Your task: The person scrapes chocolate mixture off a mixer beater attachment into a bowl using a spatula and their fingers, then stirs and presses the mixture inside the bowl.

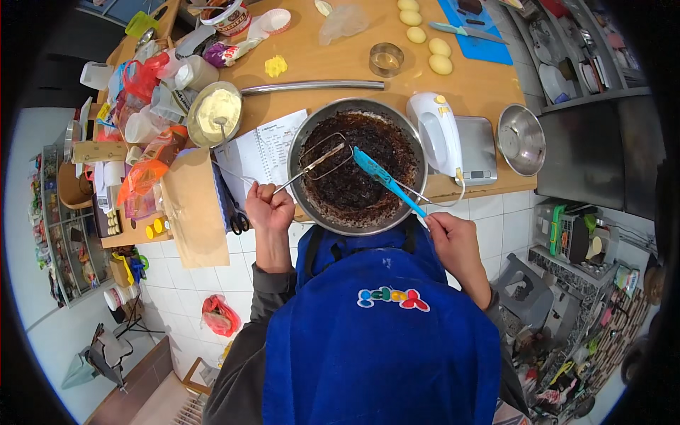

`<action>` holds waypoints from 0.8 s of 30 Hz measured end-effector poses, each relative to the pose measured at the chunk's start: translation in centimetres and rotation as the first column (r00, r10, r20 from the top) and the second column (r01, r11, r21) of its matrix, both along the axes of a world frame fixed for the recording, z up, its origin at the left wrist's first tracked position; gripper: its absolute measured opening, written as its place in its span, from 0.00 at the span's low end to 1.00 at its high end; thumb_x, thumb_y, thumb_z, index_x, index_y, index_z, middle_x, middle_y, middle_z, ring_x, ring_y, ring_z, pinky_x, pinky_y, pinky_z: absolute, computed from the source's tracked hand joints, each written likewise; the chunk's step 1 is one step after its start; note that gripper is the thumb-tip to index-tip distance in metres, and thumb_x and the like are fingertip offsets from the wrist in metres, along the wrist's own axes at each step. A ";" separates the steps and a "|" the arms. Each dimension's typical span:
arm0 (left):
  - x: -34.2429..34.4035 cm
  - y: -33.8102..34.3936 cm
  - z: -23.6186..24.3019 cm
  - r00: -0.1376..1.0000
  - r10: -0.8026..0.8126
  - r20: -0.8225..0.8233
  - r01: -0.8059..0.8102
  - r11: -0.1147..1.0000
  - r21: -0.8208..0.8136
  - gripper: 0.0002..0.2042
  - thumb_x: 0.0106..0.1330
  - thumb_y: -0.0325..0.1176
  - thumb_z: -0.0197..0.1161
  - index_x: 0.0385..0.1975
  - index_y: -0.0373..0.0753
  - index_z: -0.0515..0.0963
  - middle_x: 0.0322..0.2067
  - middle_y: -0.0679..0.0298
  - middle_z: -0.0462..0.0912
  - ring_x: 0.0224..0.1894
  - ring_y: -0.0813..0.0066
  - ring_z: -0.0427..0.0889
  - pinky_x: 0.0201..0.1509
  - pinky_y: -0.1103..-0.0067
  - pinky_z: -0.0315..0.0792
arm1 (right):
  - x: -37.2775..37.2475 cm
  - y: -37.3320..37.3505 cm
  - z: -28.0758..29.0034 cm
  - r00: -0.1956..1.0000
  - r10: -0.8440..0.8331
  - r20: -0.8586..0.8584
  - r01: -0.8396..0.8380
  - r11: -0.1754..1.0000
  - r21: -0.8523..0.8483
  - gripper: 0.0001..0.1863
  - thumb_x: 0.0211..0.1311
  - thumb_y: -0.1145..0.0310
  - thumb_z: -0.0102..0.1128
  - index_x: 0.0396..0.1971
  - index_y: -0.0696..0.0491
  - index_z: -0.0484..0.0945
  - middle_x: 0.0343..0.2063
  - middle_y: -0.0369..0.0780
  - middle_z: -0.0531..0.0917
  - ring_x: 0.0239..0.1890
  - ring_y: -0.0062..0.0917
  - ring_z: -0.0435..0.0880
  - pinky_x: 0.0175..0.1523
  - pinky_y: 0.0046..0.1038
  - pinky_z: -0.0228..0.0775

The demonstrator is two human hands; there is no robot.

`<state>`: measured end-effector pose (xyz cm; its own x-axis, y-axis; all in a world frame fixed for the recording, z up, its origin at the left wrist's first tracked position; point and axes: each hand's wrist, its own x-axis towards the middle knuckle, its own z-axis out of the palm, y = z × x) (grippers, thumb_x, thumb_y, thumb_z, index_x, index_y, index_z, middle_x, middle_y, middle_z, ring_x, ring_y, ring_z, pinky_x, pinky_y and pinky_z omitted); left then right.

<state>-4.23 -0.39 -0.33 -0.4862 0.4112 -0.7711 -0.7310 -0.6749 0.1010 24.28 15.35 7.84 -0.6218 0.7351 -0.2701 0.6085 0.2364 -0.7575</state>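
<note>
A steel pan at the table's front edge holds a dark, sticky mixture smeared up its sides. My left hand is closed round the thin stem of a metal beater, whose wire head is over the mixture. With my right hand I grip a blue spatula, its blade coated in dark bits and resting by the beater head. A white hand mixer lies right of the pan, on a steel scale. An open notebook is left of the pan.
The wooden table holds a bowl of cream-coloured mixture, a steel ring, several dough balls, a blue board with a knife, an empty steel bowl, scissors and cluttered packages.
</note>
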 end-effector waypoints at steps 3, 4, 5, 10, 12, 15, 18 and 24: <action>0.2 -0.1 -0.2 0.999 -0.044 -0.003 0.044 0.999 -0.031 0.19 0.71 0.40 0.39 0.13 0.49 0.53 0.10 0.76 0.48 0.11 0.84 0.42 0.12 0.86 0.43 | 0.1 0.3 0.0 1.000 0.004 -0.009 -0.004 1.000 -0.008 0.08 0.60 0.67 0.57 0.29 0.56 0.79 0.19 0.48 0.77 0.21 0.42 0.77 0.27 0.34 0.66; 0.3 -0.1 -0.3 0.999 -0.043 0.007 0.043 0.999 -0.011 0.19 0.71 0.40 0.39 0.13 0.49 0.53 0.10 0.76 0.47 0.11 0.84 0.42 0.11 0.87 0.42 | 0.2 0.5 0.0 1.000 0.013 -0.012 -0.013 1.000 0.011 0.08 0.60 0.67 0.57 0.28 0.57 0.79 0.19 0.48 0.77 0.21 0.42 0.77 0.26 0.34 0.66; 0.3 0.0 -0.4 0.999 -0.043 0.017 0.043 0.999 0.009 0.19 0.71 0.40 0.39 0.13 0.49 0.54 0.10 0.76 0.47 0.11 0.84 0.41 0.11 0.87 0.42 | 0.2 0.5 0.1 1.000 0.022 -0.013 -0.022 0.999 0.030 0.08 0.60 0.67 0.57 0.28 0.57 0.79 0.18 0.48 0.77 0.21 0.42 0.76 0.26 0.34 0.65; 0.2 -0.2 -0.3 0.997 -0.072 -0.023 0.073 0.996 0.041 0.20 0.71 0.41 0.39 0.13 0.49 0.53 0.10 0.77 0.47 0.11 0.84 0.42 0.12 0.87 0.42 | 0.3 0.6 1.1 0.999 0.042 0.013 -0.044 0.990 0.132 0.08 0.60 0.67 0.57 0.25 0.56 0.78 0.19 0.47 0.77 0.22 0.42 0.76 0.27 0.36 0.65; 0.1 -0.4 -0.3 0.996 -0.083 -0.039 0.087 0.992 0.093 0.20 0.71 0.42 0.39 0.13 0.49 0.53 0.10 0.77 0.47 0.12 0.84 0.42 0.12 0.87 0.42 | 0.2 0.5 1.2 0.998 0.052 0.026 -0.056 0.982 0.180 0.08 0.60 0.67 0.56 0.25 0.56 0.77 0.19 0.46 0.77 0.22 0.43 0.76 0.27 0.37 0.65; 0.5 -0.4 0.1 0.981 -0.147 -0.129 0.165 0.975 0.148 0.21 0.71 0.43 0.39 0.13 0.49 0.53 0.10 0.77 0.47 0.12 0.84 0.43 0.12 0.87 0.42 | -0.1 0.6 0.8 0.995 0.080 0.053 -0.091 0.961 0.261 0.08 0.60 0.67 0.56 0.25 0.55 0.77 0.20 0.46 0.77 0.23 0.43 0.77 0.27 0.38 0.66; 0.8 -0.4 -0.1 0.958 -0.233 -0.165 0.265 0.940 0.216 0.21 0.72 0.44 0.39 0.12 0.50 0.53 0.10 0.77 0.46 0.13 0.84 0.43 0.12 0.87 0.42 | -0.4 0.5 0.2 0.993 0.118 0.003 -0.114 0.959 0.260 0.08 0.60 0.67 0.55 0.25 0.56 0.77 0.20 0.46 0.78 0.24 0.43 0.77 0.27 0.38 0.66; 0.3 -1.3 0.3 0.934 -0.174 -0.312 0.226 0.964 0.141 0.20 0.71 0.42 0.42 0.13 0.49 0.55 0.10 0.77 0.45 0.13 0.85 0.44 0.13 0.87 0.41 | 1.1 1.3 0.1 0.994 -0.095 0.056 0.092 0.994 0.063 0.08 0.61 0.68 0.55 0.28 0.57 0.78 0.18 0.48 0.77 0.21 0.42 0.77 0.26 0.35 0.66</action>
